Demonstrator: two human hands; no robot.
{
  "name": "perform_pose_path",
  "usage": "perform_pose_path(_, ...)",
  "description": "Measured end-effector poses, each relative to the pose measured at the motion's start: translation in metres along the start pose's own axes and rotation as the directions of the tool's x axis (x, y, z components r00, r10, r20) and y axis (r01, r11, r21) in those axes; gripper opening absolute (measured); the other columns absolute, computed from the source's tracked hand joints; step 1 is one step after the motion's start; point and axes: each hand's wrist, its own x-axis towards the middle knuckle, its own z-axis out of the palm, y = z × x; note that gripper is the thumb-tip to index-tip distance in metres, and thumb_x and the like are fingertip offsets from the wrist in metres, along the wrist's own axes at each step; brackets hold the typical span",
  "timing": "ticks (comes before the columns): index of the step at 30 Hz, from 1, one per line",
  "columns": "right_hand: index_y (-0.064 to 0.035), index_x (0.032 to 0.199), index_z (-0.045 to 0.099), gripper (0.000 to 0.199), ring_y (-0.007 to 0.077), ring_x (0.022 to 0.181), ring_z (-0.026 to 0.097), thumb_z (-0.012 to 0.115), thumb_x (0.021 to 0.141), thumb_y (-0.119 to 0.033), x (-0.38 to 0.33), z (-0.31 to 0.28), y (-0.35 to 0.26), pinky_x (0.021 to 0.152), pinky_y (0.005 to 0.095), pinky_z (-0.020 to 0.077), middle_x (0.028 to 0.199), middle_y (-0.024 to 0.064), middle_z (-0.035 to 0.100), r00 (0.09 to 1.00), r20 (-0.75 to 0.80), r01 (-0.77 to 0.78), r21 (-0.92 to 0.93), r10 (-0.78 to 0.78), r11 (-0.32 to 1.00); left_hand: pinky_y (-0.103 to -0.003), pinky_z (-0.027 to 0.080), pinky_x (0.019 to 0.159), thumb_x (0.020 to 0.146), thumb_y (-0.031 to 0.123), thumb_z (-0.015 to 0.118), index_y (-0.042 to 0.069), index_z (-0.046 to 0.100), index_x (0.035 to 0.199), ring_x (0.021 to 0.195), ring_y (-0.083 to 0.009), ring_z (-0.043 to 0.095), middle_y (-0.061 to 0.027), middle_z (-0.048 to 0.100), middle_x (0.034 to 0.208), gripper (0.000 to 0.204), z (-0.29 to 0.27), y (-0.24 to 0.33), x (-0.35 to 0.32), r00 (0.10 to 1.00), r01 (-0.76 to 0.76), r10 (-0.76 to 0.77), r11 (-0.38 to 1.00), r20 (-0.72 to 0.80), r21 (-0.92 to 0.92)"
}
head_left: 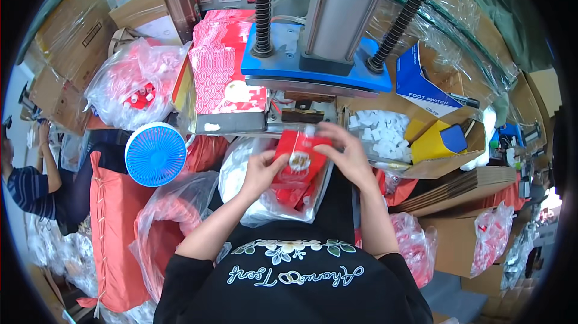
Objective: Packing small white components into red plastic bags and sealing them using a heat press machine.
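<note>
At the centre of the frame, a red pouch [299,156] with a white cap is held between both hands. It is gripped at its lower left edge by the left hand [260,171], fingers closed on it, while its upper right side is covered by the right hand [347,154]. Just above, a blue press [313,68] is seen; a blue fan [156,154] stands at left.

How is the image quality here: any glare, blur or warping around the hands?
Head view: strong fisheye bending and dark corners at the rim; glare on the clear plastic bags; left hand, right hand and red pouch sharp, evenly lit.
</note>
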Motion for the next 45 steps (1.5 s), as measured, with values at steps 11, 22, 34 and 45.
perform_pose_path(11, -0.0023, 0.105, 0.069, 0.022, 0.0296, 0.085, 0.072, 0.068, 0.087, -0.015, -0.011, -0.07, 0.031, 0.075, 0.035, 0.053, 0.093, 0.0166, 0.073, 0.896, -0.441, -0.276, -0.472, 0.048, 0.837, -0.029, 0.056, 0.061, 0.091, 0.013, 0.068, -0.008, 0.068, 0.101, 0.069, -0.0174, 0.069, -0.0127, 0.072, 0.086, 0.023, 0.027, 0.038, 0.044, 0.952, 0.214, -0.303, 0.754, -0.04, -0.622)
perform_pose_path(22, -0.0019, 0.109, 0.066, 0.034, 0.0361, 0.1, 0.052, 0.066, 0.076, 0.003, -0.002, -0.044, 0.045, 0.09, 0.043, 0.0426, 0.102, 0.015, 0.06, 0.939, -0.276, -0.056, -0.709, -0.204, 0.703, -0.053, 0.018, 0.116, 0.079, 0.04, 0.075, 0.013, 0.045, 0.142, 0.143, -0.0294, 0.032, -0.0122, 0.037, 0.153, 0.075, -0.087, 0.019, 0.057, 0.844, -0.141, 0.524, 0.43, -0.119, 0.892)
perform_pose_path(34, -0.0025, 0.096, 0.064, 0.019, 0.0128, 0.086, 0.061, 0.075, 0.081, -0.006, -0.003, -0.018, -0.015, 0.081, 0.0272, 0.0478, 0.092, 0.0037, 0.066, 0.973, -0.23, 0.002, 0.013, 0.001, 1.0, -0.024, 0.049, 0.071, 0.081, -0.006, 0.063, -0.002, 0.072, 0.097, 0.081, -0.0101, 0.064, -0.0068, 0.07, 0.087, 0.019, -0.039, 0.045, -0.012, 0.938, -0.302, 0.324, 0.939, -0.125, 0.167)
perform_pose_path(45, -0.0028, 0.11, 0.064, 0.036, 0.0146, 0.093, 0.062, 0.079, 0.079, -0.011, -0.001, 0.005, -0.014, 0.084, 0.0296, 0.0483, 0.097, 0.0053, 0.067, 0.988, 0.065, -0.148, 0.216, 0.137, 0.965, -0.023, 0.047, 0.063, 0.092, 0.016, 0.069, -0.005, 0.072, 0.095, 0.069, -0.0068, 0.06, -0.0035, 0.069, 0.083, 0.021, 0.0, -0.005, -0.012, 0.994, -0.089, 0.083, 0.992, 0.07, 0.086)
